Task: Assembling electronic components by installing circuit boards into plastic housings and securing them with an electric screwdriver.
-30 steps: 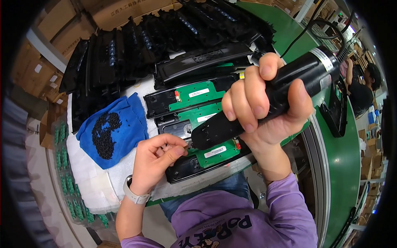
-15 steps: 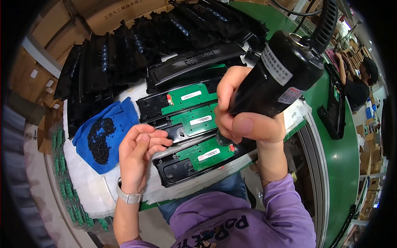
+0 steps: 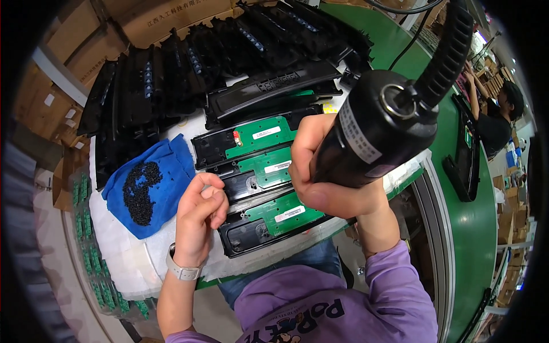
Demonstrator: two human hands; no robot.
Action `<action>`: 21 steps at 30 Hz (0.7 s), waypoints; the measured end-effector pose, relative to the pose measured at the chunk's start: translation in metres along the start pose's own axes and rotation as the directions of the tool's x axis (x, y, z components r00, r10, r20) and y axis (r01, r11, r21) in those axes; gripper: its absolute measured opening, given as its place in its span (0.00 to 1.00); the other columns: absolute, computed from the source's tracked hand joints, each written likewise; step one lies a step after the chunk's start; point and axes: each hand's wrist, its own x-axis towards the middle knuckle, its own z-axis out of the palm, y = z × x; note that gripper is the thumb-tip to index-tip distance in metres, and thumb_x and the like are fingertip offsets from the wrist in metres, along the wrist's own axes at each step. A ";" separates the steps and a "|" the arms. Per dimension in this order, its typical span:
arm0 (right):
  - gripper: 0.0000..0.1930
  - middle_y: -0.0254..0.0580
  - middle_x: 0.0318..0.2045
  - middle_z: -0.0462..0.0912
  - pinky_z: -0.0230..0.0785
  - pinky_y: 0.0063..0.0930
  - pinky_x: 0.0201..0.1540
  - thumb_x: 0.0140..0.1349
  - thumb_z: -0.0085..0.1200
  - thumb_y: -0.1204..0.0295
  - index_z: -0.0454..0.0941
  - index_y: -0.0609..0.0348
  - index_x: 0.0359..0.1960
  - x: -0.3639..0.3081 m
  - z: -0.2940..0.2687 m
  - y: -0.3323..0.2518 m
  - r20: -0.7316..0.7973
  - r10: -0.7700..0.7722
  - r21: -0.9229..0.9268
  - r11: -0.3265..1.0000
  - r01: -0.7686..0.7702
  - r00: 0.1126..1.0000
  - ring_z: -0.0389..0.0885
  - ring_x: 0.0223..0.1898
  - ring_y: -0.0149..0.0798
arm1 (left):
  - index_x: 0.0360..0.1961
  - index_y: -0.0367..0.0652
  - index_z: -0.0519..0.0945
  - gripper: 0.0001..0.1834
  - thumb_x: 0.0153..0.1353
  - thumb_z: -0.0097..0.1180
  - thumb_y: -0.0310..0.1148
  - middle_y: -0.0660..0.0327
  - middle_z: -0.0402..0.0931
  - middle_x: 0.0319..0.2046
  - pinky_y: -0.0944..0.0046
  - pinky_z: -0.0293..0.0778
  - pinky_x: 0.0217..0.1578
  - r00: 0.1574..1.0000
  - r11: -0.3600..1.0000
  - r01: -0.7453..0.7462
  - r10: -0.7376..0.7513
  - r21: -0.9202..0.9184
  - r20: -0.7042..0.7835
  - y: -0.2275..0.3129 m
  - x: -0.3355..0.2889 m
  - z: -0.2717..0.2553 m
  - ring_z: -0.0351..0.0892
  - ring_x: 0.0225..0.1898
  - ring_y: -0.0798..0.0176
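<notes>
My right hand grips a thick black cylindrical tool over long black plastic trays; my left hand curls near their left ends, contents unclear from here. Flat, white-labelled green circuit boards already sit in three; I can't confirm fastening. Tiny loose black pieces lie on blue cloth.

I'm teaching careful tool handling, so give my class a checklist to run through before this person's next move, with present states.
1. Right hand wrapped around the black power tool: ok.
2. Tool's tip in sight: not ok, hidden.
3. Left hand empty: cannot tell, fingers curled.
4. Small black parts gathered on the blue cloth: ok.
5. Green board lying in the nearest black panel: ok.
6. Cable clear of both hands: ok.
</notes>
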 end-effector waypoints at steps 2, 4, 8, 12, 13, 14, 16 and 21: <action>0.13 0.35 0.14 0.70 0.59 0.16 0.18 0.37 0.59 0.77 0.66 0.64 0.23 -0.003 0.001 0.002 -0.008 -0.049 -0.052 0.997 0.048 0.999 0.67 0.15 0.24 | 0.39 0.41 0.67 0.06 0.65 0.45 0.31 0.62 0.72 0.19 0.78 0.55 0.17 1.000 0.998 -0.021 0.020 0.057 0.019 -0.001 -0.001 -0.001 0.61 0.15 0.76; 0.13 0.35 0.14 0.70 0.60 0.16 0.18 0.37 0.60 0.77 0.66 0.64 0.22 -0.003 -0.001 0.007 -0.012 -0.096 -0.104 0.990 0.094 0.995 0.68 0.15 0.24 | 0.39 0.41 0.68 0.05 0.64 0.46 0.30 0.57 0.75 0.22 0.78 0.57 0.17 1.000 0.996 -0.027 0.027 0.083 0.002 -0.004 -0.001 0.000 0.65 0.16 0.75; 0.15 0.35 0.16 0.71 0.60 0.18 0.17 0.42 0.60 0.73 0.68 0.65 0.27 0.000 -0.005 -0.007 0.096 -0.083 -0.065 0.994 0.089 0.992 0.68 0.13 0.27 | 0.36 0.38 0.70 0.05 0.64 0.49 0.29 0.51 0.79 0.27 0.77 0.62 0.17 0.996 0.990 -0.081 0.084 0.120 -0.024 -0.004 -0.002 0.001 0.71 0.16 0.72; 0.20 0.33 0.16 0.70 0.62 0.24 0.20 0.57 0.56 0.59 0.64 0.60 0.38 0.009 -0.013 -0.006 0.282 -0.318 0.353 0.912 0.210 0.905 0.67 0.12 0.29 | 0.30 0.36 0.73 0.07 0.63 0.50 0.29 0.56 0.77 0.22 0.78 0.63 0.18 0.979 0.956 -0.193 0.204 0.222 -0.026 -0.001 -0.008 0.001 0.70 0.17 0.75; 0.19 0.32 0.17 0.70 0.63 0.25 0.21 0.58 0.54 0.57 0.64 0.59 0.39 0.010 -0.010 -0.005 0.236 -0.360 0.390 0.886 0.252 0.903 0.67 0.12 0.29 | 0.30 0.36 0.73 0.07 0.63 0.50 0.29 0.56 0.77 0.22 0.78 0.63 0.18 0.979 0.956 -0.193 0.204 0.222 -0.027 -0.001 -0.009 0.002 0.70 0.17 0.75; 0.19 0.32 0.17 0.69 0.64 0.26 0.23 0.58 0.53 0.56 0.64 0.58 0.40 0.011 -0.006 -0.003 0.187 -0.400 0.425 0.857 0.293 0.897 0.67 0.12 0.29 | 0.29 0.35 0.74 0.07 0.61 0.52 0.28 0.59 0.77 0.21 0.79 0.63 0.18 0.976 0.944 -0.209 0.218 0.255 -0.008 0.000 -0.011 0.005 0.71 0.18 0.76; 0.19 0.30 0.18 0.69 0.65 0.28 0.25 0.60 0.49 0.55 0.64 0.56 0.40 0.014 -0.007 0.004 0.194 -0.436 0.428 0.844 0.324 0.879 0.67 0.12 0.28 | 0.28 0.35 0.75 0.07 0.60 0.55 0.28 0.61 0.76 0.21 0.79 0.63 0.19 0.973 0.932 -0.224 0.230 0.286 0.012 0.002 -0.014 0.010 0.71 0.19 0.78; 0.18 0.32 0.17 0.69 0.63 0.29 0.23 0.61 0.42 0.55 0.65 0.57 0.40 0.014 -0.003 0.014 0.000 -0.473 0.473 0.776 0.417 0.881 0.65 0.12 0.30 | 0.28 0.35 0.76 0.07 0.50 0.63 0.24 0.65 0.76 0.20 0.80 0.65 0.20 0.982 0.933 -0.188 0.186 0.308 0.035 0.004 -0.017 0.011 0.70 0.19 0.79</action>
